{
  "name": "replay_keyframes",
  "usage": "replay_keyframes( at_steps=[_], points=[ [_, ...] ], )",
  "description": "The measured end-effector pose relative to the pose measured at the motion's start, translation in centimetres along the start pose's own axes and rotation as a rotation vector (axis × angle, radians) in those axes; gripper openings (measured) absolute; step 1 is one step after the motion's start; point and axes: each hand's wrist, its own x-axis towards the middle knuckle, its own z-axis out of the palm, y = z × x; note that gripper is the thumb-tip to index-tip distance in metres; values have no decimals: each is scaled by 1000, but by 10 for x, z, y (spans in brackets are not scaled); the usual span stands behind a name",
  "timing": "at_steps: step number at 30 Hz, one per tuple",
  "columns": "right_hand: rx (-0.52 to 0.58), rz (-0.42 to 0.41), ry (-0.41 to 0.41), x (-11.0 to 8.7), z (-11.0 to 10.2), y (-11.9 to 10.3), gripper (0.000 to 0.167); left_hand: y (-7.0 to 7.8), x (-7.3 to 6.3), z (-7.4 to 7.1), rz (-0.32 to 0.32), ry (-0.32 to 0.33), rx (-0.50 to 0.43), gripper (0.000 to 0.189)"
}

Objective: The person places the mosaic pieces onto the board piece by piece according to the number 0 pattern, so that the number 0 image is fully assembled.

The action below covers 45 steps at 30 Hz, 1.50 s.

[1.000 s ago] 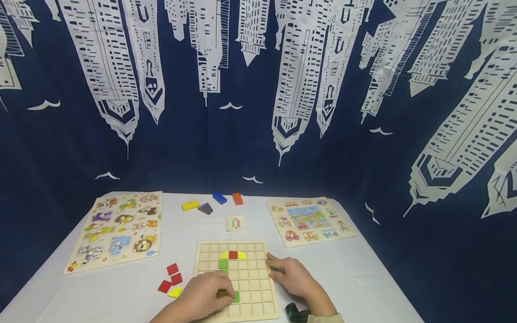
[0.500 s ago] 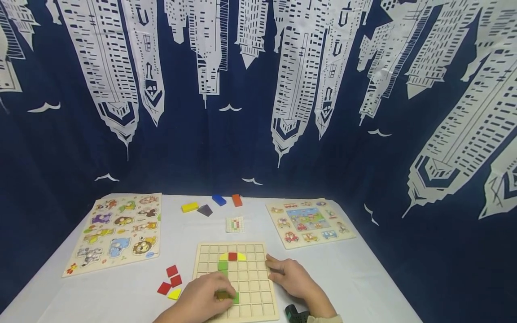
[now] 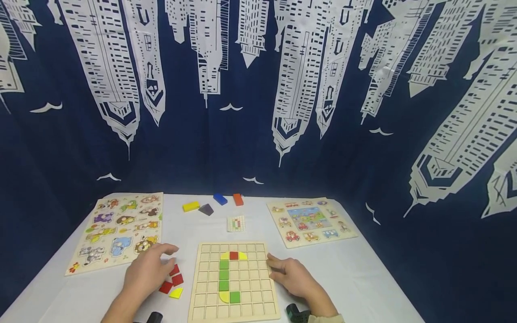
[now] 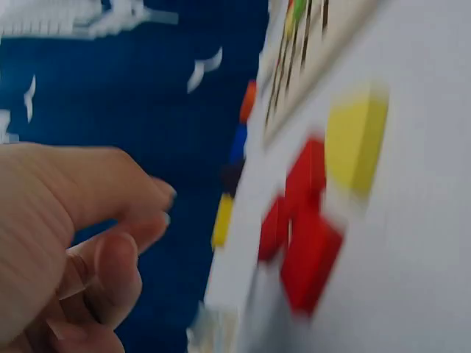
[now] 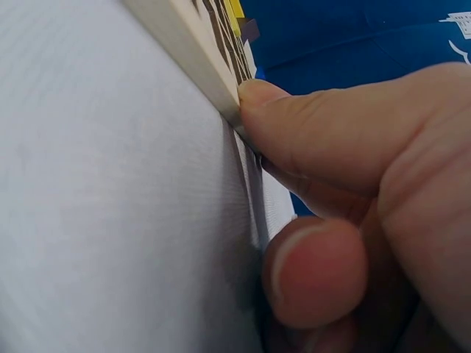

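Observation:
A wooden grid board (image 3: 251,287) lies in front of me. Near its top a red square tile (image 3: 234,255) sits between two yellow quarter-round tiles; green square tiles (image 3: 224,274) run down below, ending in a yellow quarter-round tile (image 3: 224,297) with a green square beside it. My left hand (image 3: 147,271) hovers over loose red tiles (image 3: 177,280) left of the board, fingers loosely bent and holding nothing. In the left wrist view, a loose yellow tile (image 4: 353,143) is beside those red tiles (image 4: 310,254). My right hand (image 3: 294,278) pinches the board's right edge, thumb (image 5: 268,99) on its rim.
A small pattern card (image 3: 236,223) lies beyond the board. Yellow, dark, blue and orange blocks (image 3: 191,206) are at the back. An animal puzzle (image 3: 117,229) lies on the left, a vehicle puzzle (image 3: 311,222) at the right. A dark patterned curtain (image 3: 242,148) hangs behind.
My left hand has left the board's lower part and moved left to the loose red tiles, uncovering the lower yellow and green tiles. My right hand stays at the board's edge.

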Motion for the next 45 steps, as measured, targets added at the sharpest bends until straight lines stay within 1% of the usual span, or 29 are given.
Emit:
replay_keyframes(
  at_steps=[2,4,9,12,17,20,27,30,35,39,42,45],
  points=[
    [2,0,-1,0,0,1,44,-11,4,-4,-26,-23,26,34],
    [3,-4,-1,-1,0,1,44,-17,6,-5,-37,-56,38,35],
    [-1,-22,7,-1,1,2,44,-22,7,-2,-66,-161,18,36],
    [-6,-29,9,-1,1,2,44,-23,6,2,-59,-185,23,33],
    [-6,-24,10,0,1,1,44,-24,5,6,-23,-158,60,31],
    [-6,-23,9,0,1,0,44,-25,5,6,-23,-148,69,32],
    [-8,-22,0,0,1,0,44,-26,6,6,-28,-162,64,29],
    [-7,-27,-2,0,1,0,44,-25,7,5,-36,-150,60,29],
    [0,-27,0,0,1,1,44,-22,7,5,-45,-128,54,33],
    [4,-26,1,-1,1,1,44,-20,7,5,-41,-136,48,34],
    [3,-22,0,-1,1,1,44,-17,6,7,-25,-132,44,34],
    [-10,-18,5,-1,-1,1,44,-10,5,10,9,-104,20,31]
  ],
)
